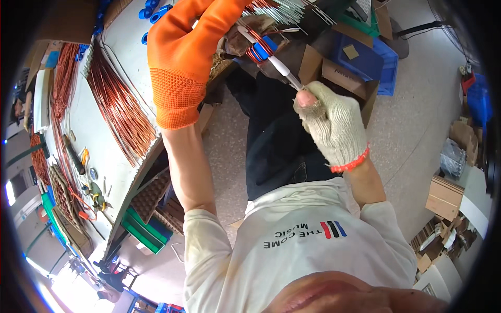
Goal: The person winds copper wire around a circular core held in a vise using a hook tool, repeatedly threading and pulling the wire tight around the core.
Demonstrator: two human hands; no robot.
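My right hand point(331, 117), in a white knit glove with a red cuff, is wrapped around the end of a slim pale rod point(282, 68). The rod runs up to a blue ring core point(263, 48) wound with copper wire; whether it passes through the ring is hard to make out. My left hand point(180, 68) wears an orange coated glove and reaches up beside the coil. Its fingers are bent and run out at the top edge, so what they grip is hidden. A brown, worn block point(237, 41) lies behind the coil.
On the white bench point(122, 62) at left lie a bundle of copper wires point(117, 104), blue rings point(159, 14) and pliers point(96, 197). Silver-ended wires point(284, 10) lie at the top. Open cardboard boxes point(342, 78) and a blue crate point(360, 55) stand beyond my right hand.
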